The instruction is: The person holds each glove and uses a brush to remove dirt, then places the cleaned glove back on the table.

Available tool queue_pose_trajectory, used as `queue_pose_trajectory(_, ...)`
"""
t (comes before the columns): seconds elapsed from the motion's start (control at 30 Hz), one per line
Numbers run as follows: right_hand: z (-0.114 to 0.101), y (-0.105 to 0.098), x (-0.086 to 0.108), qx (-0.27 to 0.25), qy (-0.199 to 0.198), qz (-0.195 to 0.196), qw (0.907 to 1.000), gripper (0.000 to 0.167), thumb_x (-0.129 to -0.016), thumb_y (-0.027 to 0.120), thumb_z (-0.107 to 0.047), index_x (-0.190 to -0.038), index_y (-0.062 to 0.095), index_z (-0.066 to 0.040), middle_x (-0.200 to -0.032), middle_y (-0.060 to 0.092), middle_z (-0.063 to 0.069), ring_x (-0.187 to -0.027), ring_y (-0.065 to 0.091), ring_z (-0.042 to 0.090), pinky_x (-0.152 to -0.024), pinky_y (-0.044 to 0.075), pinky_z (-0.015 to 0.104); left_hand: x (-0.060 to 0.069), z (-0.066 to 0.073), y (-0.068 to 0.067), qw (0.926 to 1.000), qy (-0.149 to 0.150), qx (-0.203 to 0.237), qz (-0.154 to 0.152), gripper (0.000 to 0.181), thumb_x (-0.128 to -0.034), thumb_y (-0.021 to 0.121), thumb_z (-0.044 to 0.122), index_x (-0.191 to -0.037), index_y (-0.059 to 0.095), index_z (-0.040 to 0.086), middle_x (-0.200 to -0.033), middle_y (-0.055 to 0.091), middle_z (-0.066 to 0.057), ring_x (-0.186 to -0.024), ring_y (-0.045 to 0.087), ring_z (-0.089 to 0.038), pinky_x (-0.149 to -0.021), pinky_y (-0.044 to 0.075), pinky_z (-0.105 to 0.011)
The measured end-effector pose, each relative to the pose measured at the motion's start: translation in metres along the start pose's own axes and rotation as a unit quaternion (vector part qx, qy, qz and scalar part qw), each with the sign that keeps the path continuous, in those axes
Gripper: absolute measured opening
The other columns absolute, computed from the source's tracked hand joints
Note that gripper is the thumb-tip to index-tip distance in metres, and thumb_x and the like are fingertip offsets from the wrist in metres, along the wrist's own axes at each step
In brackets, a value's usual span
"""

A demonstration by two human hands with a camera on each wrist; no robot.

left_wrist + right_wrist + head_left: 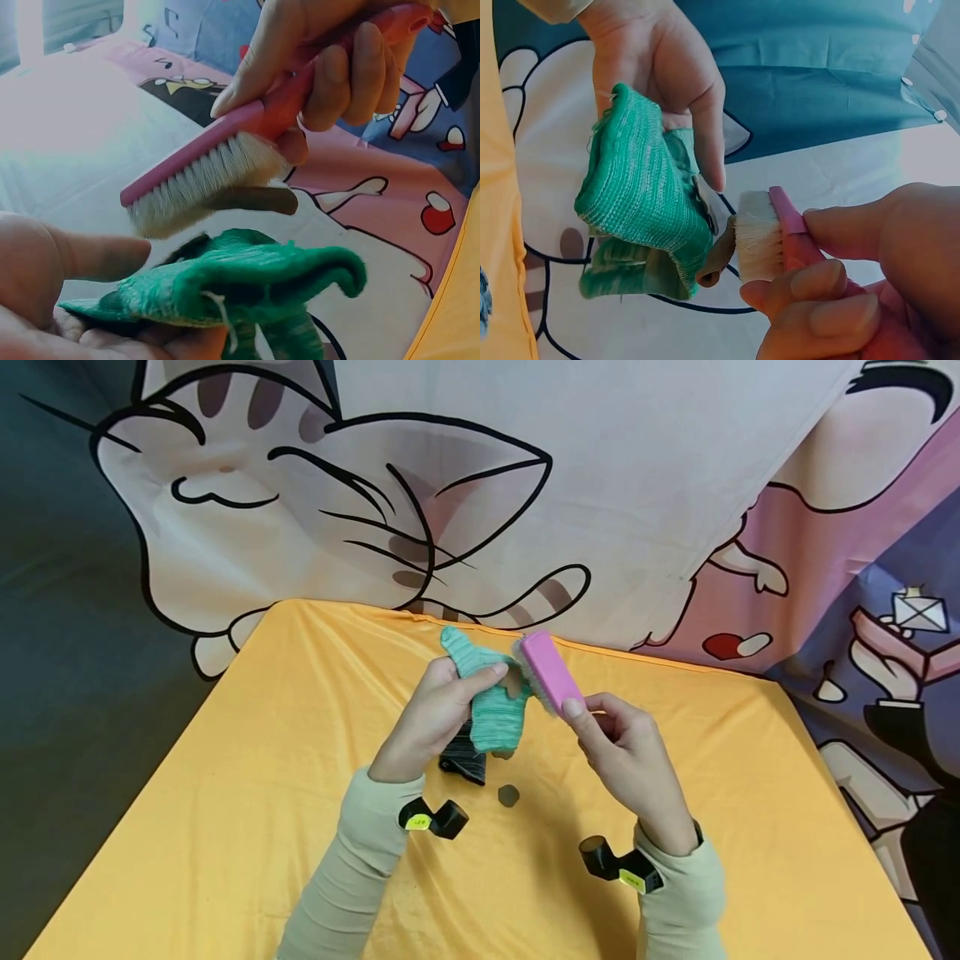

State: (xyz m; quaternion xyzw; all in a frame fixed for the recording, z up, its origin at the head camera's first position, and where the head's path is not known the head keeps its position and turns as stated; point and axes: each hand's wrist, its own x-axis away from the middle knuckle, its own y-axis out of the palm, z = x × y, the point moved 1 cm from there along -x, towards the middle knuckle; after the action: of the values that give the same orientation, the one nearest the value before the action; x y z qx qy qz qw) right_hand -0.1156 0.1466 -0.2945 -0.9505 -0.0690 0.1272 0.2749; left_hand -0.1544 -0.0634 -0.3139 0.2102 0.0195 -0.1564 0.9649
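Observation:
My left hand holds a small green knitted piece, glove-like or sock-like, between thumb and fingers. Its open cuff faces away from the left wrist, a loose thread beside it. My right hand grips a pink brush, its pale bristles turned toward the knitted piece. Between bristles and fabric sits a flat brown bit; whether it is attached to either I cannot tell. Below the hands, a dark striped knitted piece lies on the table, partly hidden by the green one.
A small grey-brown roundish piece lies on the yellow tablecloth near the dark knitted piece. Behind the table's far edge hangs a cloth printed with cartoon cats. Both wrists carry small black cameras.

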Motion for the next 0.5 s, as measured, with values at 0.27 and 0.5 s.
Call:
queue_pose_trajectory(0.27,-0.003,0.004,0.002,0.060,-0.098,0.078,0.9904,0.012,-0.089,0.061,-0.023,-0.090,0.063,-0.012,-0.055,0.046,-0.002,-0.045,0.038,0.011,-0.038,0.030,0.022,-0.003,-0.004,0.001,0.9974,-0.062,-0.032,-0.016,0.026,-0.0994,0.040,0.017,-0.088,0.053,-0.003,-0.047,0.031,0.006,-0.032,0.017,-0.005,-0.034,0.017,-0.020)
queue_pose_trajectory(0.5,0.000,0.011,-0.002,0.098,-0.144,0.097,0.9800,0.010,-0.087,0.065,-0.023,-0.089,0.063,-0.014,-0.055,0.041,-0.004,-0.043,0.033,0.007,-0.037,0.024,0.020,-0.003,-0.006,0.003,0.9973,-0.067,-0.023,-0.021,0.031,-0.1005,0.037,0.021,-0.092,0.054,-0.004,-0.048,0.032,0.006,-0.033,0.015,-0.005,-0.035,0.019,-0.019)
